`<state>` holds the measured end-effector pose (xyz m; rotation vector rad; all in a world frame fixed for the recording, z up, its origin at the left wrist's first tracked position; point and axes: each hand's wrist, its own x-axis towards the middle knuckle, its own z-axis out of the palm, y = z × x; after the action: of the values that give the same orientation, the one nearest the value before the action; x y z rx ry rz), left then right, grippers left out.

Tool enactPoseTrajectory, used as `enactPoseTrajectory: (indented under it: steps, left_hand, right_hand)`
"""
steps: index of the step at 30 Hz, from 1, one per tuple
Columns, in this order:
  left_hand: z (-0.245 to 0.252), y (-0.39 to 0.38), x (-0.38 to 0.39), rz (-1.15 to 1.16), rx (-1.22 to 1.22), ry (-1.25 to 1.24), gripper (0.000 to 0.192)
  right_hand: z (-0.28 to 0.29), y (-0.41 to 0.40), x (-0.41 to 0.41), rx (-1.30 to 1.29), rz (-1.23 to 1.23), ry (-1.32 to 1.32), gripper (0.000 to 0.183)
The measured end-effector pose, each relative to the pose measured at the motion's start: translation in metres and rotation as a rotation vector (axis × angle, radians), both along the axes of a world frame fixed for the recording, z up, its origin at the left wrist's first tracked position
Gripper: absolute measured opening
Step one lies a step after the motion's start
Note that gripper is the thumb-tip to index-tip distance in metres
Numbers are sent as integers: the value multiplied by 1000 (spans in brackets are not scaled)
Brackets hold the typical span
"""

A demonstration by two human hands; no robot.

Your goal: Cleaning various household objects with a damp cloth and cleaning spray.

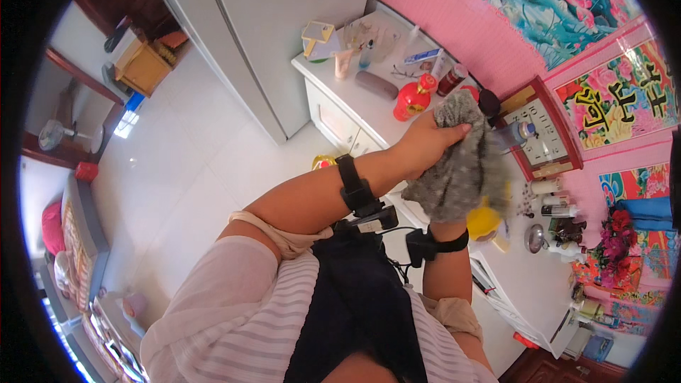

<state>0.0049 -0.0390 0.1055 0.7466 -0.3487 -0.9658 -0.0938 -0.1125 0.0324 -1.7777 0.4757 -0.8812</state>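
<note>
My left hand grips a grey fleecy cloth, thumb on top, held up over the white cabinet. The cloth's right edge is blurred. It hides my right hand; only the right wrist shows below its lower edge, so its grip cannot be made out. Just left of the cloth stands a red bottle with a red cap. To its right are a clear bottle with a blue cap and a red-framed clock. A yellow object is partly covered beneath the cloth.
On the white cabinet top lie a grey glasses case, a cream tube, a hand mirror and eyeglasses. Further right are small bottles, a round metal dish and artificial flowers. A tall grey cabinet borders the left end.
</note>
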Motion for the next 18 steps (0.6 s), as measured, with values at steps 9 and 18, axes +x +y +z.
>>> enactPoseTrajectory:
  steps: [9, 18]
  left_hand:
    - [16, 12, 83, 122, -55, -190, 28]
    - [20, 51, 158, -73, 82, 14, 46]
  right_hand:
    - [16, 10, 96, -291, 21, 285, 61]
    - [67, -15, 168, -734, 94, 755, 62]
